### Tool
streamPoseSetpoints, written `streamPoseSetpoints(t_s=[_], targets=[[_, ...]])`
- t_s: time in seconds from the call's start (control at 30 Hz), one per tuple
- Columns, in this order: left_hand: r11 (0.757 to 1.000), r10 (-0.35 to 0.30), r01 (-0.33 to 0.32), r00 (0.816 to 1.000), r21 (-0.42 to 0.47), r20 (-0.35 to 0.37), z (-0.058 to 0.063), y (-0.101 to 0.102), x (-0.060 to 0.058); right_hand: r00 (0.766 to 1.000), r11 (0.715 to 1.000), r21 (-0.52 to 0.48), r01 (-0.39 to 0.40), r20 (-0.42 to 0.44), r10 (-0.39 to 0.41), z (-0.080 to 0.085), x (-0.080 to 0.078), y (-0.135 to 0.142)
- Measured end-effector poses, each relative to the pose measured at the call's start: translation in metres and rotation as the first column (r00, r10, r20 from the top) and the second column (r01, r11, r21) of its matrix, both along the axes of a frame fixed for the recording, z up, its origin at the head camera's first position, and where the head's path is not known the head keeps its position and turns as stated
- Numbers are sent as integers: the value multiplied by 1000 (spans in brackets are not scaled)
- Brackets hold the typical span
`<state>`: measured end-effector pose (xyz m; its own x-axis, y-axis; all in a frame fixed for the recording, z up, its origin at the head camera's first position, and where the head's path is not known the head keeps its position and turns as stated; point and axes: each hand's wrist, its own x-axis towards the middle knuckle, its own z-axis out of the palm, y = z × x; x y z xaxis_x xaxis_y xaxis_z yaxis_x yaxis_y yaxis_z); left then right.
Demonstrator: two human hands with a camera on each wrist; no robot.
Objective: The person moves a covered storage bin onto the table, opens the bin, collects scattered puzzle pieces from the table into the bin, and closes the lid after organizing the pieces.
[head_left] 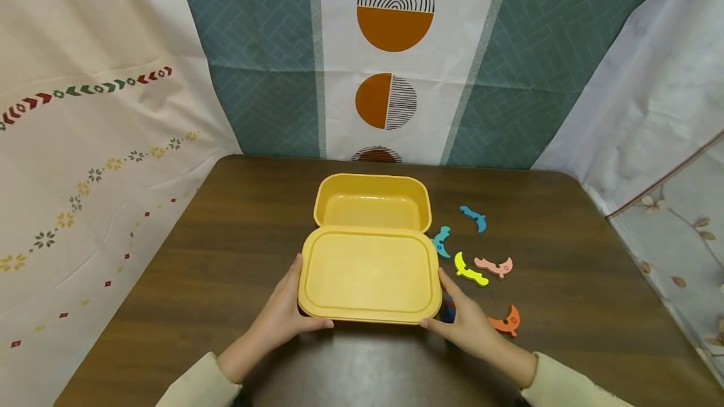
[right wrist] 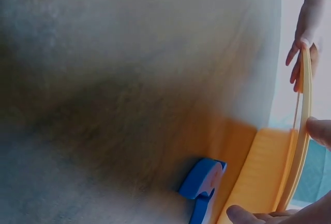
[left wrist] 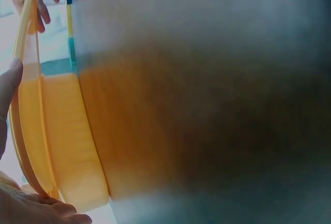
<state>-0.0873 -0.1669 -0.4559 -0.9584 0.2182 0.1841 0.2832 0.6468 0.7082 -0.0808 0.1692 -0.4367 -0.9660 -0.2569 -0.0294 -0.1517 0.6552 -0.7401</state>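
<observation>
A yellow lid (head_left: pixel 370 275) is held off the table between both hands, in front of a yellow plastic box (head_left: pixel 373 183) that stands uncovered. The left hand (head_left: pixel 287 306) grips the lid's left end, its thumb along the near edge. At the other end the right hand (head_left: pixel 465 319) grips it the same way. Seen edge-on, the lid (left wrist: pixel 27 105) has free space between it and the tabletop in the left wrist view. A dark blue curved piece (right wrist: pixel 200 177) lies on the table beside the right hand, partly hidden in the head view.
Several small curved, hooked pieces lie to the right: blue (head_left: pixel 475 218), teal (head_left: pixel 441 242), yellow (head_left: pixel 469 272), pink (head_left: pixel 494 266) and orange (head_left: pixel 507 321). They rest on a dark wooden table (head_left: pixel 243 231). Patterned cloths (head_left: pixel 266 49) hang behind and at both sides.
</observation>
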Motion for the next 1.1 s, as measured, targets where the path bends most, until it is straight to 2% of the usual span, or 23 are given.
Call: streamPoseSetpoints(t_s=[0.4, 0.67, 0.9, 1.1], targets=[[1000, -27, 27, 999, -16, -46, 2, 2, 6, 999, 1000, 15, 27, 38, -27, 7, 13, 1], [999, -34, 33, 999, 9, 11, 0, 0, 13, 999, 998, 66, 24, 36, -26, 9, 19, -1], [999, -40, 40, 999, -8, 14, -1, -2, 14, 999, 996, 93, 16, 36, -19, 5, 19, -4], [999, -33, 34, 999, -31, 36, -1, -4, 18, 997, 996, 86, 0, 75, -6, 0, 18, -7]])
